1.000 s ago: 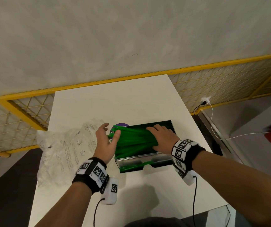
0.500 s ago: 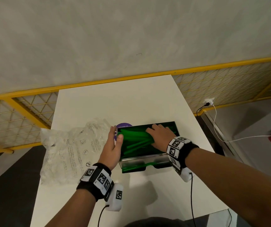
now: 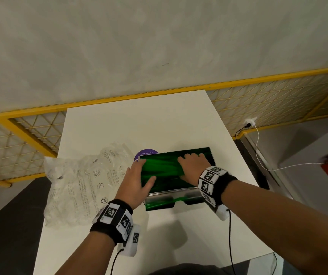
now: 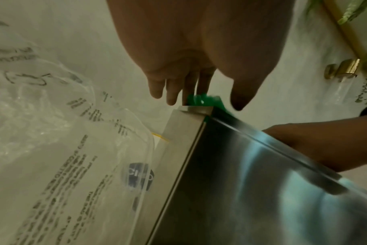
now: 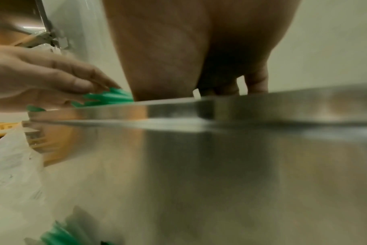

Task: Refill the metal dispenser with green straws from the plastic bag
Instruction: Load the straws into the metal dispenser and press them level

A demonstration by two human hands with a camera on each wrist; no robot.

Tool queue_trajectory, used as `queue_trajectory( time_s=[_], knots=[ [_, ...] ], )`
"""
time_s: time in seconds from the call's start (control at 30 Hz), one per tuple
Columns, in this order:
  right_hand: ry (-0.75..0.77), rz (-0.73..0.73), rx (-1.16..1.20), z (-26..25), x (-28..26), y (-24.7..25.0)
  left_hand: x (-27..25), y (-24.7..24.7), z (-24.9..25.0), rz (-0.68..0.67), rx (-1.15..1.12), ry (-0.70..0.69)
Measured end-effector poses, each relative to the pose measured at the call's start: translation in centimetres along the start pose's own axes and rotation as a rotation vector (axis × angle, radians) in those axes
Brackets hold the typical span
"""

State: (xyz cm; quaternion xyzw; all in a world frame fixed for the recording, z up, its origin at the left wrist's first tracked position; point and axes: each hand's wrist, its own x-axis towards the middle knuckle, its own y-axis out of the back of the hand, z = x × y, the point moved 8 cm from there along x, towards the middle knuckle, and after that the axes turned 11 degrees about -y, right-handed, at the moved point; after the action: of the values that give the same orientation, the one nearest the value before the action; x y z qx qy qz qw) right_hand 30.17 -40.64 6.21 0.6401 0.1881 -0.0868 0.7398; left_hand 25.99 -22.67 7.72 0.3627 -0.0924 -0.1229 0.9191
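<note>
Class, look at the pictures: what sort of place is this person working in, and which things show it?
Probably a café or food-service back area, not a home: a metal dispenser filled with green straws, a bulk plastic bag, and a yellow mesh barrier behind the white table.

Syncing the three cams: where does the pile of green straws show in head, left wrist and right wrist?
Head: green straws centre frame, in the open dispenser between both hands.
Left wrist: small green patch at the fingertips, top centre.
Right wrist: straw ends left of centre, above the rim.
Shared landmark: the metal dispenser.
</note>
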Motion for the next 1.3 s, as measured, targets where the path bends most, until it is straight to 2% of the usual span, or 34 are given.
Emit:
queue_trajectory(
  time_s=[0.07,0.17,0.3,0.43,0.67,0.83,1.0,1.07,1.3],
  knots=[
    [0.014,-0.043,0.094,-0.1,0.0,-0.4,0.0,0.0,-0.1,-0.007,0.065,-0.009],
    [0.042,-0.055,0.169,-0.1,-0.2,-0.7,-0.3,0.5,0.3,0.060,0.010,-0.007],
    [0.078,-0.104,0.072,0.0,-0.5,-1.1,-0.7,1.4,-1.2,0.200,-0.144,0.131],
    [0.109,-0.074,0.067,-0.3,-0.5,-0.3,-0.9,1.9,-2.0,0.173,-0.092,0.178],
    [0.044,-0.070,0.120,-0.2,-0.1,-0.9,-1.0,1.7,-2.8,0.090,-0.260,0.215],
    [0.073,-0.071,0.161,-0.3,-0.2,-1.1,-0.8,2.2,-2.0,0.113,-0.186,0.192],
    [0.048,-0.068,0.141,0.0,-0.2,-1.3,0.1,2.1,-1.1,0.042,0.026,0.140],
    [0.041,-0.064,0.128,0.2,-0.1,-1.3,0.2,2.5,-1.1,0.041,0.033,0.156],
    [0.027,-0.076,0.096,1.0,-0.1,-1.7,-0.2,7.1,-0.9,0.047,-0.079,0.223]
  ],
)
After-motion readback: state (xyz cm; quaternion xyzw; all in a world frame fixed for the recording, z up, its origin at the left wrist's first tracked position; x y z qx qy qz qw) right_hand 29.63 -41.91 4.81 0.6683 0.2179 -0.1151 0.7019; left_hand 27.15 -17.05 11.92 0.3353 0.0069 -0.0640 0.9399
